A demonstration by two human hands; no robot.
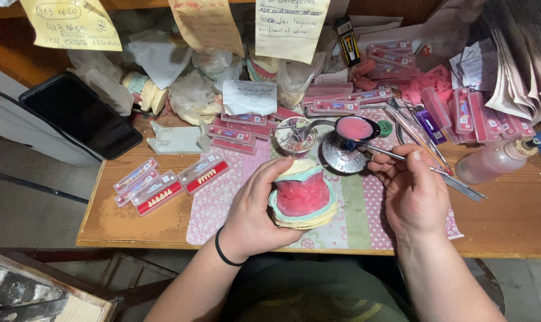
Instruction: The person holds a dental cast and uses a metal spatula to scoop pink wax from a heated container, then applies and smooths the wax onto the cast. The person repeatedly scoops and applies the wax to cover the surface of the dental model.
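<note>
A view from above shows a person's two bare hands over a cluttered wooden workbench (pixel 509 220). The left hand (pixel 252 214), with a black band at the wrist, is wrapped closed around a dental model of pale plaster with pink wax gums (pixel 302 194), gripping it from its 9 o'clock side just above a patterned pink and green mat (pixel 354 217). The right hand (pixel 414 194) sits at the model's 3 o'clock, near but apart, pinched shut on a thin metal instrument (pixel 389 154). The instrument's long axis runs from 4 o'clock up towards 10 o'clock, its tip reaching a small pink-filled spoon-like dish (pixel 355 129) at the model's 1 o'clock. Red cards of artificial teeth (pixel 157 200) lie at 9 o'clock, a dark tablet (pixel 79 113) at 10 o'clock.
</note>
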